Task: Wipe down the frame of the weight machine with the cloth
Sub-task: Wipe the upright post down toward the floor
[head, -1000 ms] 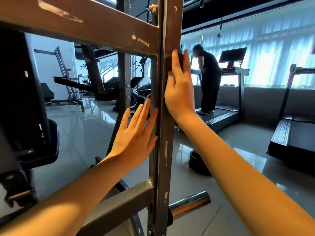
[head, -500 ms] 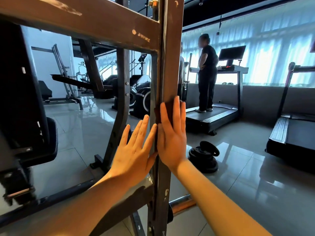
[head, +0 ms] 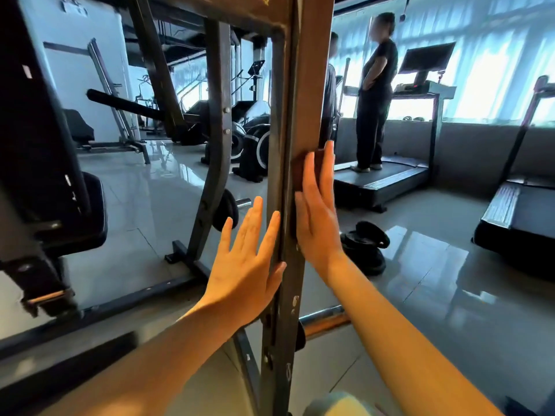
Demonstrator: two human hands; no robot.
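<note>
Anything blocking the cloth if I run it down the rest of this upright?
Right hand presses the cloth flat on the upright. Below it that face looks bare until the chrome peg juts out rightward; left hand rests on the left edge.

Daylight pours through the curtained windows [head: 495, 70] on the right, above a low grey wall [head: 474, 151]. A person [head: 375, 94] stands on a treadmill [head: 387, 175], with a second treadmill [head: 519, 211] at the far right. Dark weight plates [head: 366, 247] lie on the glossy tiled floor [head: 420, 295]. Exercise bikes [head: 255, 139] line the back, and a white wall [head: 81, 70] stands at the left.
</note>
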